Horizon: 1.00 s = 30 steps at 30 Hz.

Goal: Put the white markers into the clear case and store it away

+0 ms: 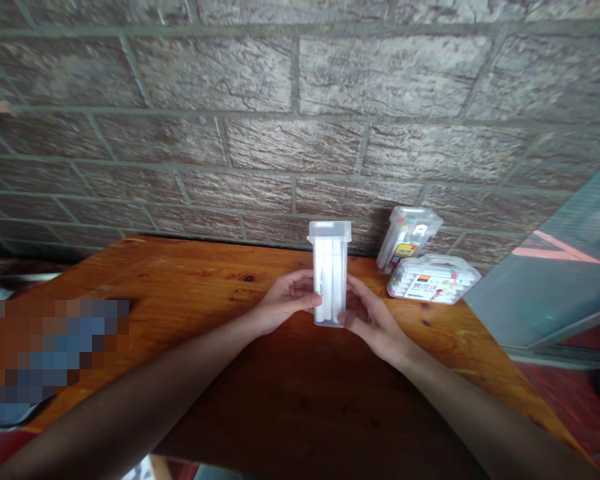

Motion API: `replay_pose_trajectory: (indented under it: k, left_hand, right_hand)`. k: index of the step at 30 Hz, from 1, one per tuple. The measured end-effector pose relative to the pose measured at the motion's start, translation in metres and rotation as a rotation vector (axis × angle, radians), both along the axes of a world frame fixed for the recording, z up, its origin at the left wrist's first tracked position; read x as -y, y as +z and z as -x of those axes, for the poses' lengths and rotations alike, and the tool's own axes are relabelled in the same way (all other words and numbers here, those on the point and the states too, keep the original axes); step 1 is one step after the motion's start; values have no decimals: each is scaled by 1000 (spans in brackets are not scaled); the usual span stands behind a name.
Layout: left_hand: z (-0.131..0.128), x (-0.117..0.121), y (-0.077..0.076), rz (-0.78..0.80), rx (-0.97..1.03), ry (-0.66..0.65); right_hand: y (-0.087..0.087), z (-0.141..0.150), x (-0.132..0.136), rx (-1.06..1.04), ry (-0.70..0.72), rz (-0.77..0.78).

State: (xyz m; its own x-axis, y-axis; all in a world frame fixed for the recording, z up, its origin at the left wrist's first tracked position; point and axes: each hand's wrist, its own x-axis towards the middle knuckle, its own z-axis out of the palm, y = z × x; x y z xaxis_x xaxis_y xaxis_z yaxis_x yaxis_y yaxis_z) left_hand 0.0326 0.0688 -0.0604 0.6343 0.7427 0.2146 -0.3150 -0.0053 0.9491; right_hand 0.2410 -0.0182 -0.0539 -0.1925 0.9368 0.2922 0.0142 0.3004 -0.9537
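Between my hands is a clear plastic case of white markers (pixel 331 277), upright with its lid on top. My left hand (pixel 293 301) grips its left side, with the thumb across the front. On the other side my right hand (pixel 373 317) holds the lower right part, thumb near the bottom corner. Both hands are closed on the case. Behind it, to the right, another clear marker case (pixel 407 237) with a yellow label leans at the wall. In front of that lies a flat marker case with a handle (pixel 434 280) and a printed label.
The wooden table (pixel 190 280) meets a grey brick wall (pixel 260 80) along its back edge. At the left, a blurred-out bluish object (pixel 60 360) lies on the table. A glass panel (pixel 550 267) stands beyond the table's right edge.
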Motion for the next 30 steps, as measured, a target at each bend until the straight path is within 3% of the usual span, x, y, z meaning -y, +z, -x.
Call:
replay_pose_trajectory:
  k: [11, 30]
  left_hand:
    - [1, -1, -3, 75, 37, -33]
    - [1, 2, 2, 91, 49, 27]
  right_hand:
    - [1, 0, 2, -11, -17, 8]
    - [0, -4, -1, 31, -102, -77]
